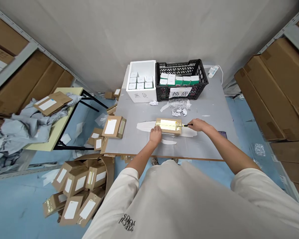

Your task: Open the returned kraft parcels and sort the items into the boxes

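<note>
The box (173, 130) lies flat on the table (194, 146), label up. The right hand (197, 124) holds the knife (186, 125) in a closed grip, blade at the box's right end. The left hand (155, 133) rests on the left end; whether it grips or only presses cannot be told. Beyond the box: crumpled paper (176, 114), then 1 bin (150, 95) and 1 crate (163, 95), side by side.
</note>
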Demonstrator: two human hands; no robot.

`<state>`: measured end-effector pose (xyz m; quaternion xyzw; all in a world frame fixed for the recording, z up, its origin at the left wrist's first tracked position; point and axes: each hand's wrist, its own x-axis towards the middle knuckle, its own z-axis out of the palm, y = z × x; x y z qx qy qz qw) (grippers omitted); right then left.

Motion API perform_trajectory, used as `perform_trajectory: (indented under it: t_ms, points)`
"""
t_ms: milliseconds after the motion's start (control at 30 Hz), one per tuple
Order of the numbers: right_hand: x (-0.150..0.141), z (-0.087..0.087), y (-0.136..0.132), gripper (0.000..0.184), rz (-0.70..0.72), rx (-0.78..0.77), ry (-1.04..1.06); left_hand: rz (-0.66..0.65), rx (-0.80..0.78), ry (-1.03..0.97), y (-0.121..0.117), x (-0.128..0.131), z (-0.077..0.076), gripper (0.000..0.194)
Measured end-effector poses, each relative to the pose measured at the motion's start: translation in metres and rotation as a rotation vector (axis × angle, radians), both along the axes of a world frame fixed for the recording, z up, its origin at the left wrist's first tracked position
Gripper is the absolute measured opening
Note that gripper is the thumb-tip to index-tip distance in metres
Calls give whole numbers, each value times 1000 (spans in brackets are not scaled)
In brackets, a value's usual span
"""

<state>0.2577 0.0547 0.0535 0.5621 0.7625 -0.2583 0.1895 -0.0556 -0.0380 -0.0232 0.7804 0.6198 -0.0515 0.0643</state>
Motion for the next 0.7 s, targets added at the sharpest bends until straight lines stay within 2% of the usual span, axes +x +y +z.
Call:
perform_trajectory:
  t_ms: [133,333,500,567,700]
  points:
    - [16,-2,-1,32,-48,-18,47,5,-19,31,2,4,3,56]
    - [44,-7,-12,33,-104,-3,312,-21,-25,41,4,6,6,54]
    - [70,-12,-20,41,-211,-61,462,27,-26,36,10,16,9,43]
    - [77,-15,-25,44,-259,-64,513,-19,-1,24,14,26,9,45]
    - [81,-25,-37,46,-321,-25,547,-234,-28,-46,25,51,7,52]
